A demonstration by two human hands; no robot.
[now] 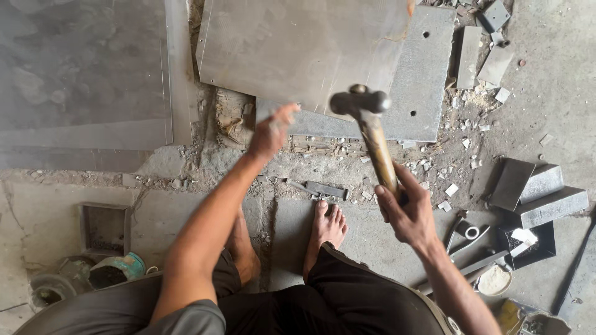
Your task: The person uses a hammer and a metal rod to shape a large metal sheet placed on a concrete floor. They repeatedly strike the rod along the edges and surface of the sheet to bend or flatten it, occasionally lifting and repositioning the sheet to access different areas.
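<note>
My right hand grips the lower end of a wooden handle, holding a ball-peen hammer raised with its metal head up over the floor. My left hand reaches forward toward the near edge of a large grey metal sheet; it is blurred and holds nothing that I can see. A thicker grey plate with two small holes lies under that sheet. A flat metal chisel-like piece lies on the floor just beyond my bare foot.
Another large metal sheet lies at the left. Folded metal boxes and small metal offcuts sit at the right, with scrap bits scattered between. A square tray and a round pot rest at the lower left.
</note>
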